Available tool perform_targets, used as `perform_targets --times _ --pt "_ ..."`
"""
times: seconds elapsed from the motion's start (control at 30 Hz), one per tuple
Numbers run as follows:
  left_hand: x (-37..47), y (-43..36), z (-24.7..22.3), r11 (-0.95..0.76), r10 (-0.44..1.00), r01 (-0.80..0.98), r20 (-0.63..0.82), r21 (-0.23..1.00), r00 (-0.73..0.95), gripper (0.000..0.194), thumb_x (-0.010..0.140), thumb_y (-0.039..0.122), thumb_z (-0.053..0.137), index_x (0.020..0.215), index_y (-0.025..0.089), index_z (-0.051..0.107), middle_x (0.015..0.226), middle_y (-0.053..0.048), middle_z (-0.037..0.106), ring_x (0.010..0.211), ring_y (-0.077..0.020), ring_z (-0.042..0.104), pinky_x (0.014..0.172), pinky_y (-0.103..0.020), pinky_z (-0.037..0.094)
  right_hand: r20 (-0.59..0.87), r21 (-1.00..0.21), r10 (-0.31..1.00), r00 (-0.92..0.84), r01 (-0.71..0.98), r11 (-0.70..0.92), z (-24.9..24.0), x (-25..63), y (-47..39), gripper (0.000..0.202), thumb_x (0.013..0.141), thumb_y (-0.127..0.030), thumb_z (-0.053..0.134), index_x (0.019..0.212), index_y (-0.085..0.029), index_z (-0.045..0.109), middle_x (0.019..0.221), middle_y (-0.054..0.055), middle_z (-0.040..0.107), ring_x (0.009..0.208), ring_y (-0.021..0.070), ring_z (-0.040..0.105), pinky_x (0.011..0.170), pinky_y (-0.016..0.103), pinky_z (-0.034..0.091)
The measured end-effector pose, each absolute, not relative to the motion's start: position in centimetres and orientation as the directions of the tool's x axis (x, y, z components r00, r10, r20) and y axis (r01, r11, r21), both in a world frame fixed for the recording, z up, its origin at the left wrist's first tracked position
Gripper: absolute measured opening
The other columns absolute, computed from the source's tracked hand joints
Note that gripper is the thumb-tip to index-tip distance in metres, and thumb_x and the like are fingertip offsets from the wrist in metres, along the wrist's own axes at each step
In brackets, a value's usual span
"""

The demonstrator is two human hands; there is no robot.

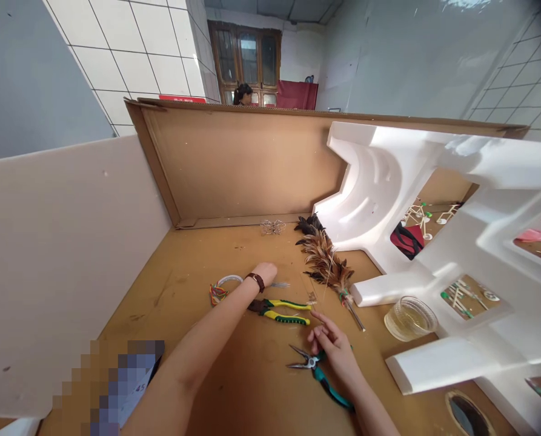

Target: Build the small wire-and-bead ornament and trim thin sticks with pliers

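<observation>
On the brown worktop point(234, 387), head view: two hands and two pliers. The left hand point(265, 272) reaches forward with the wrist bent down, the fingers hidden behind it; whether it grips anything cannot be told. It sits just beside one wire coil point(222, 286). The right hand point(334, 348) is loosely open, fingers extended, holding nothing, and rests over the teal pliers point(318, 375), whose jaws are parted. The yellow pliers point(282, 310) lie between the hands. One feather bundle point(327, 260) lies beyond, near one glass cup point(409, 318). Cardboard walls point(234, 163) bound the far edge; white foam point(456, 200) bounds the right. Bare worktop lies near the left side.
</observation>
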State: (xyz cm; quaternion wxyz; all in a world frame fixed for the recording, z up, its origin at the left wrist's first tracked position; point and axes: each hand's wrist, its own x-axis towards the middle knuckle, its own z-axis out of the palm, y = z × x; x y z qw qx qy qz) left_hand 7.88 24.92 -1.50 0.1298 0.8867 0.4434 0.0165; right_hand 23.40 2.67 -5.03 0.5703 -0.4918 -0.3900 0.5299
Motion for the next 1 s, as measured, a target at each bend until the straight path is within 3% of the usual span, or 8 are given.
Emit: perform_targets --times 0.13,0.27,0.3,0.37,0.47,0.57,1.0 --pt "6.6 22.4 -0.6 -0.521 0.818 0.748 -0.011 0.412 0.575 0.013 0.073 0.009 0.045 0.082 0.011 0.055 0.079 -0.012 0.063 0.077 -0.0199 0.06 0.069 -0.031 0.045 -0.052 -0.978 0.992 0.112 -0.206 -0.028 -4.6 23.6 2.7 0.036 0.073 -0.04 0.06 0.102 -0.019 0.059 0.07 0.003 0.061 0.056 0.0104 0.05 0.054 0.024 0.041" --pt "5.5 16.0 -1.6 -0.457 0.783 0.621 -0.043 0.637 0.621 0.015 0.079 0.021 0.042 0.091 0.014 0.049 0.072 -0.002 0.06 0.061 -0.0101 0.058 0.055 -0.02 0.045 -0.069 -0.983 0.991 0.112 -0.175 -0.049 -4.4 23.7 2.6 0.032 0.073 -0.042 0.06 0.09 -0.015 0.065 0.072 0.005 0.062 0.059 0.0111 0.05 0.056 0.024 0.041" --pt "5.4 14.2 -2.1 -0.332 0.76 0.466 -0.06 0.82 0.647 0.019 0.078 0.022 0.045 0.094 0.014 0.048 0.073 -0.002 0.06 0.062 -0.0102 0.058 0.053 -0.02 0.045 -0.069 -0.986 0.991 0.114 -0.16 -0.05 -4.3 23.6 2.6 0.032 0.072 -0.042 0.06 0.089 -0.015 0.066 0.072 0.005 0.062 0.059 0.011 0.05 0.056 0.024 0.041" --pt "5.1 11.2 -3.2 -0.083 0.741 0.208 -0.079 0.975 0.667 0.026 0.075 0.025 0.05 0.098 0.014 0.048 0.073 0.0 0.058 0.06 -0.0098 0.056 0.051 -0.021 0.045 -0.048 -0.992 0.991 0.123 -0.125 -0.032 -4.1 23.4 2.5 0.03 0.072 -0.041 0.061 0.087 -0.016 0.067 0.072 0.004 0.06 0.06 0.0106 0.05 0.056 0.023 0.041" --pt "4.9 8.5 -4.4 0.088 0.766 0.065 -0.109 0.994 0.634 0.024 0.071 0.031 0.057 0.088 0.014 0.053 0.067 0.002 0.055 0.056 -0.0081 0.051 0.051 -0.02 0.042 -0.024 -0.996 0.993 0.115 -0.089 -0.014 -3.5 22.8 2.6 0.029 0.07 -0.041 0.062 0.084 -0.017 0.069 0.071 0.002 0.056 0.058 0.0102 0.05 0.054 0.022 0.041" --pt "4.8 7.6 -4.7 0.093 0.793 0.039 -0.098 0.995 0.601 0.024 0.069 0.033 0.061 0.083 0.014 0.055 0.065 0.002 0.054 0.056 -0.0079 0.049 0.052 -0.02 0.041 -0.046 -0.996 0.994 0.094 -0.075 -0.039 -3.0 22.0 2.7 0.033 0.069 -0.044 0.061 0.085 -0.017 0.068 0.069 0.002 0.055 0.056 0.0102 0.05 0.05 0.023 0.041" --pt "4.2 7.2 -3.1 -0.33 0.787 0.252 0.117 0.91 0.605 0.022 0.078 0.032 0.052 0.08 0.014 0.064 0.081 -0.005 0.061 0.072 -0.0135 0.053 0.067 -0.024 0.041 0.212 -0.888 0.973 -0.094 0.398 0.232 -1.5 20.5 4.6 0.021 0.076 -0.032 0.056 0.082 -0.017 0.069 0.075 0.004 0.064 0.066 0.0143 0.058 0.062 0.025 0.045"
